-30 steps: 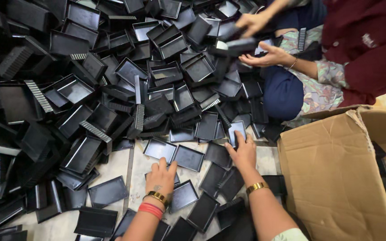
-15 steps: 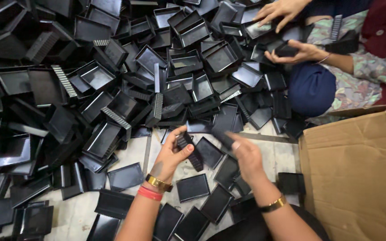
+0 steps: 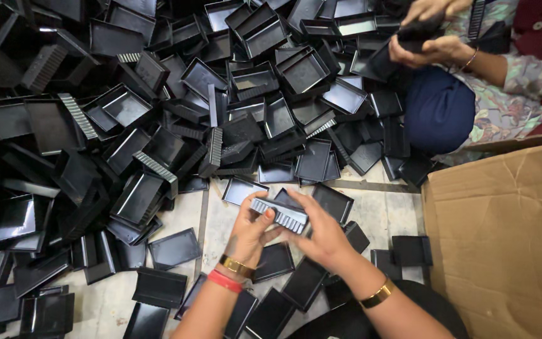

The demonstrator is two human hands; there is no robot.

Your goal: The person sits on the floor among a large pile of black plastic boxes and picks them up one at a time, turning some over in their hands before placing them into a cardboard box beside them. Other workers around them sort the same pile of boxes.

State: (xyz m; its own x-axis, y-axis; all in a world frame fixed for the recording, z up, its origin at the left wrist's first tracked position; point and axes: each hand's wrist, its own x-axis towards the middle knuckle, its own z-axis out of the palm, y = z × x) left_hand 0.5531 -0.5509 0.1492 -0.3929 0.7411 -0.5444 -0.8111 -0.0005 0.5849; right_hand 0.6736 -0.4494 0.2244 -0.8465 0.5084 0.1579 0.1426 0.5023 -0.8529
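Head view: the left hand and right hand hold one black ribbed tray between them, fingers closed on its ends. Its long axis runs left to right, tilting slightly down to the right. It sits above a floor patch; the tray pile lies beyond, a cardboard box to the right.

The trays are all black, some with ribbed pale grey edges. Left wrist has a gold bangle plus a red band. Brown cardboard box, co-worker's floral sleeve, navy cloth, beige floor.
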